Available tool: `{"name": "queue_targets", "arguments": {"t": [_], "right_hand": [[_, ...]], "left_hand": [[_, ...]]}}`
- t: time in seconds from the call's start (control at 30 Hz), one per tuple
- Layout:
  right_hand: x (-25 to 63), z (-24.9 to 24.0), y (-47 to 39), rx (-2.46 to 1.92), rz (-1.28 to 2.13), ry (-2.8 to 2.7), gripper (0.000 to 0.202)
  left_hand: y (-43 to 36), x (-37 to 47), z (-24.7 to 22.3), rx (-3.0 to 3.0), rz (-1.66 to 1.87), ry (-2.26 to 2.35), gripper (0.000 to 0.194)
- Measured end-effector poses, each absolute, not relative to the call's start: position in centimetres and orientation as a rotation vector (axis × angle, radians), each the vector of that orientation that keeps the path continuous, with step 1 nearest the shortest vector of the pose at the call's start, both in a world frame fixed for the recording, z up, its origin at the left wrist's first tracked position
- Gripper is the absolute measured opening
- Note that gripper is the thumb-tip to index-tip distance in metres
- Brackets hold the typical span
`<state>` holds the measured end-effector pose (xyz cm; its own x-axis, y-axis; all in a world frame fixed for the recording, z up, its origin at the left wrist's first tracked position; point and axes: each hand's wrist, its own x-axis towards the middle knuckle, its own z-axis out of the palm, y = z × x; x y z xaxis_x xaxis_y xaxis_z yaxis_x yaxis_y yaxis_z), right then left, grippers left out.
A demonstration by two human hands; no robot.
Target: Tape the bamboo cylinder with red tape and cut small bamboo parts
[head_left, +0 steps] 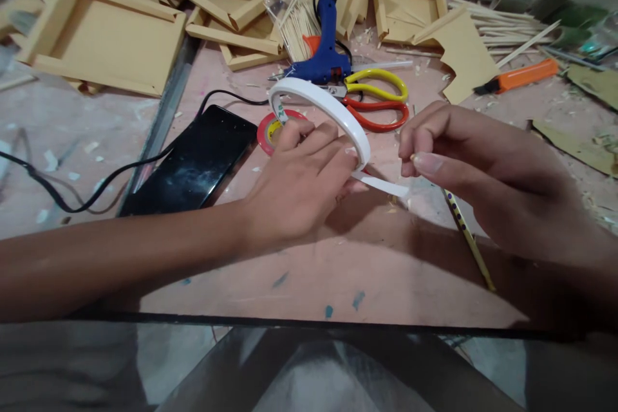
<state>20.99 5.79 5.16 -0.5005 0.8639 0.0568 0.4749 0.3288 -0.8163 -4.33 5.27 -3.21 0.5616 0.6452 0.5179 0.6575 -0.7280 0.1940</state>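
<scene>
Tape (334, 105), gripped by our left hand (304, 190), is before the scissors (365, 105); our right hand (502, 174), fingertips pressed together, is right of them; table edge (309, 322) lies nearer us; green print (282, 115) is unreadable.

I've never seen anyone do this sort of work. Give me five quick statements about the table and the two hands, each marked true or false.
1. The left hand holds a roll of white tape. True.
2. The glue gun is bright yellow. False: it is blue.
3. A loose strip runs from the roll toward the right hand. True.
4. The phone lies to the right of the white tape in the picture. False: it lies to the left.
5. The scissors have one yellow handle and one red handle. True.
</scene>
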Motion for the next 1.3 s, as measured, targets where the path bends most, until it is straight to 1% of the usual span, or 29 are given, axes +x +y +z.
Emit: {"name": "queue_targets", "arguments": {"t": [0.1, 0.23, 0.4, 0.53, 0.73, 0.83, 0.97, 1.2, 1.3], "right_hand": [[20.9, 5.5, 5.1, -1.198, 1.092, -2.075, 0.014], [20.5, 5.6, 4.9, -1.166, 1.132, -2.144, 0.014], [20.2, 5.2, 5.1, -1.135, 1.166, -2.186, 0.018], [20.2, 4.4, 5.4, -1.121, 1.195, -2.210, 0.015], [19.8, 3.3, 5.4, -1.206, 1.218, -2.188, 0.007], [19.6, 2.9, 5.3, -1.228, 1.250, -2.131, 0.009], [19.3, 2.4, 5.2, -1.216, 1.400, -2.030, 0.010], [19.3, 2.0, 5.2, -1.211, 1.491, -1.956, 0.010], [19.2, 2.0, 5.2, -1.194, 1.530, -1.898, 0.011]], "left_hand": [[5.0, -4.4, -3.0, -2.815, -0.847, -1.105, 0.033], [4.8, -4.3, -2.8, -2.845, -0.825, -0.990, 0.029], [4.9, -4.2, -2.6, -2.718, -0.717, -0.883, 0.031], [4.9, -4.1, -2.4, -2.708, -0.656, -0.868, 0.037], [5.0, -4.1, -2.4, -2.653, -0.643, -0.817, 0.025], [4.9, -4.1, -2.3, -2.608, -0.635, -0.806, 0.032], [4.7, -4.1, -2.1, -2.548, -0.635, -0.811, 0.039], [4.6, -4.2, -1.8, -2.570, -0.644, -0.766, 0.029], [4.6, -4.3, -1.8, -2.547, -0.652, -0.764, 0.029]]}}
